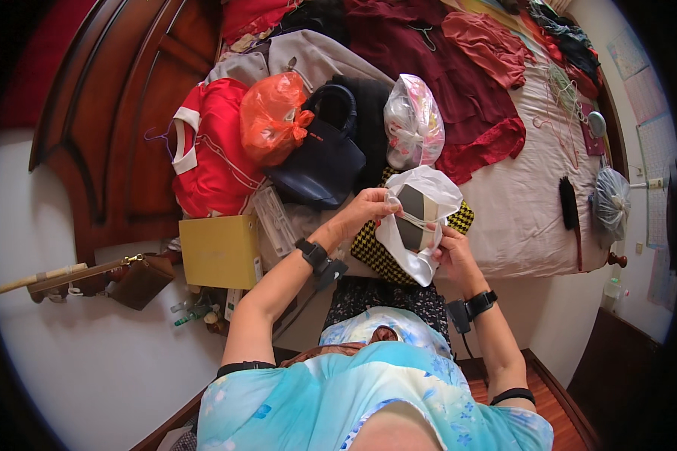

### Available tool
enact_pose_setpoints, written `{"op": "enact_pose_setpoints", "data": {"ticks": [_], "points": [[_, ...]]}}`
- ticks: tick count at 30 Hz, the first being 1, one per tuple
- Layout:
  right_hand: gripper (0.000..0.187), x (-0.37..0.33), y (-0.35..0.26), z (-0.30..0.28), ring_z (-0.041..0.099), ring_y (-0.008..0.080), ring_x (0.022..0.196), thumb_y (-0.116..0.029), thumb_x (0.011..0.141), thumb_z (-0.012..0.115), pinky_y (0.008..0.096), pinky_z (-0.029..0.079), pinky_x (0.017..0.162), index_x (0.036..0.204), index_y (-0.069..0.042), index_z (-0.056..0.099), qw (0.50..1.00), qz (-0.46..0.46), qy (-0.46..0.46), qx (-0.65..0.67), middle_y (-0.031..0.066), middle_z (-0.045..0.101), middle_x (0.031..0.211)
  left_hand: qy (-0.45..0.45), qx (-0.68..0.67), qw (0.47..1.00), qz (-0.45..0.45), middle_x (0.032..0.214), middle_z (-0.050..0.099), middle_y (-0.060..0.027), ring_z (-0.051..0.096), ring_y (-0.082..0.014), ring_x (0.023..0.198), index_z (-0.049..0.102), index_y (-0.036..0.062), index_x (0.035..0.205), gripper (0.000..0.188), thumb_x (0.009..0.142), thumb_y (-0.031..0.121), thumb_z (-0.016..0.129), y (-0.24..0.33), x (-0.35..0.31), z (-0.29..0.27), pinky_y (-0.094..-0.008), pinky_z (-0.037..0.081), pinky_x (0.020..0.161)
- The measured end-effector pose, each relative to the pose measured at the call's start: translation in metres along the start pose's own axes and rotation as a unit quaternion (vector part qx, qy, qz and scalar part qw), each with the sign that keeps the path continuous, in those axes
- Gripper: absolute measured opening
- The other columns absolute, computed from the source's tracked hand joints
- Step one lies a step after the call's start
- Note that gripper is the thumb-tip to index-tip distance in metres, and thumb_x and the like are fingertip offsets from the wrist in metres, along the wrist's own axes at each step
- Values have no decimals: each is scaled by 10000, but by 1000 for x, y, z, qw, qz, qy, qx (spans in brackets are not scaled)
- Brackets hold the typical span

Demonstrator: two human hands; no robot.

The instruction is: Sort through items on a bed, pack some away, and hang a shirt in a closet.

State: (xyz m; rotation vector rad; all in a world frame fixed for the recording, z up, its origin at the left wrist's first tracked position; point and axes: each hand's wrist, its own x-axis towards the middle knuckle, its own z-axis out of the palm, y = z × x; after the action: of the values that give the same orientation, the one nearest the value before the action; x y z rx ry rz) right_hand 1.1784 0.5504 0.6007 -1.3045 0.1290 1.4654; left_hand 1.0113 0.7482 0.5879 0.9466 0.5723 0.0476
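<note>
A white plastic bag (436, 184) is held up in front of me at the bed's near edge. Inside its mouth shows a dark grey item (412, 218) with pale bands or cords across it; its kind I cannot make out. My left hand (370, 210) pinches the bag's rim on the left. On the right side, my right hand (453, 254) has its fingers closed on the lower rim, near the pale cords. Beneath the bag lies a yellow-and-black houndstooth cloth or bag (368, 248), partly covered.
Behind stand a clear bag with colourful contents (414, 124), a navy handbag (320, 169) and a knotted orange plastic bag (271, 120). Left are a red garment (218, 150) and a yellow box (218, 252). A black-bristled brush (569, 210) lies right, below hangers and clothes.
</note>
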Motion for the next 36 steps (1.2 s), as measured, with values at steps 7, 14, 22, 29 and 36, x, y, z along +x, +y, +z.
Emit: {"op": "enact_pose_setpoints", "data": {"ticks": [7, 14, 22, 29, 36], "points": [[208, 15, -3, 12, 348, 31, 399, -225, 869, 645, 191, 246, 372, 973, -50, 690, 996, 23, -26, -83, -22, 567, 614, -126, -8, 992, -2, 978, 671, -81, 624, -133, 858, 643, -7, 1023, 236, 830, 127, 652, -4, 11, 22, -265, 482, 828], [158, 36, 8, -24, 357, 23, 438, -309, 846, 667, 185, 252, 406, 872, -153, 669, 993, 110, -46, -7, -81, 559, 610, -187, -37, 980, -61, 1019, 664, -73, 614, -142, 898, 641, -18, 1068, 282, 826, 127, 638, 0, 24, 40, -273, 465, 863], [217, 53, -1, -29, 571, 81, 575, -375, 832, 680, 247, 430, 517, 865, -172, 613, 981, 150, -76, -100, -33, 622, 686, -235, 29, 962, -139, 942, 664, -10, 581, -74, 877, 663, 8, 1018, 248, 809, 140, 671, -33, 50, 32, -220, 432, 844], [126, 48, -16, -10, 456, 73, 477, -30, 717, 593, 238, 363, 459, 808, -17, 680, 989, 32, -28, -140, -12, 578, 635, -200, 120, 956, -180, 754, 613, 60, 527, -21, 694, 665, 47, 839, 137, 798, 172, 704, -21, 53, 37, -181, 409, 646], [117, 57, -9, -7, 449, 98, 449, 20, 641, 551, 255, 326, 435, 681, 51, 656, 990, -37, 25, -136, 28, 555, 572, -169, 209, 946, -181, 683, 550, 73, 455, -25, 625, 647, 45, 765, 159, 787, 191, 708, -22, 55, 39, -217, 379, 565]]}}
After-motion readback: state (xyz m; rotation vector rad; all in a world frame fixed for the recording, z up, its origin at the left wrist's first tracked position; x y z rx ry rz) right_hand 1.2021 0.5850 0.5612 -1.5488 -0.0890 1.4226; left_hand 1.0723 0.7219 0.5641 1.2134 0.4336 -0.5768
